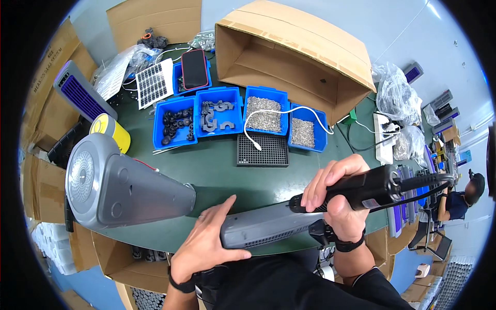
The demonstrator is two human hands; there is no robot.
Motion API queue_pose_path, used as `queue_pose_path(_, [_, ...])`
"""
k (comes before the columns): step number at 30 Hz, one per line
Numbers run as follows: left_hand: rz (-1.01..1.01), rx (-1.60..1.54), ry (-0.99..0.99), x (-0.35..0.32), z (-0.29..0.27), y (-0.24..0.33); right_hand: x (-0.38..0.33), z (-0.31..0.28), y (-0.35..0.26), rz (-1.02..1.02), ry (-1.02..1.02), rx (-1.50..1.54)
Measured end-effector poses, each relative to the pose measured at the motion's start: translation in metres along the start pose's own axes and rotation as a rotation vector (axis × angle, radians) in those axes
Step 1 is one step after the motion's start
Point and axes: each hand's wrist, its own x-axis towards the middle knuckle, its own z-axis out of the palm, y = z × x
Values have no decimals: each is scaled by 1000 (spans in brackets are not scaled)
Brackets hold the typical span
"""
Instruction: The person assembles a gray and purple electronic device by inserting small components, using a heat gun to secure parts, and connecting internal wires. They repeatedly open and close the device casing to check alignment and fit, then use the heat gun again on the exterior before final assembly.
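My right hand (345, 206) is wrapped round a black electric screwdriver (369, 187) with a cable at its rear end. The screwdriver's front end meets the right part of a long grey plastic housing (266, 223) with a slotted side, like a tower fan's. This housing lies at the table's near edge. My left hand (204, 240) grips its left end, thumb on the near side and fingers on the far side. The screwdriver's tip and any screw under it are hidden. To the left stands another grey tower housing (139, 188), with a round perforated end facing up.
Blue bins hold black knobs (178, 124), grey curved parts (212, 121) and small screws (263, 114). In front sits a black perforated tray (262, 151), with a white cable (289, 110) above it. An open cardboard box (294, 57) stands behind. A yellow roll (118, 133) is at left.
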Motion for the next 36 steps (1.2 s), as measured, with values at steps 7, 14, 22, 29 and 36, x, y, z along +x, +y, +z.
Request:
queue_pose_path(7, [219, 408, 100, 25, 34, 40, -8, -5, 13, 53, 33, -19])
queue_pose_path(14, [195, 544, 54, 46, 60, 42, -29, 1, 40, 0, -3, -299])
queue_pose_path(22, [228, 533, 63, 46, 59, 39, -28, 4, 50, -71, -19, -338])
queue_pose_path(29, [234, 551, 76, 46, 61, 39, -27, 5, 45, 7, -17, -366])
queue_pose_path(36, [61, 450, -36, 31, 30, 34, -23, 3, 2, 22, 63, -34])
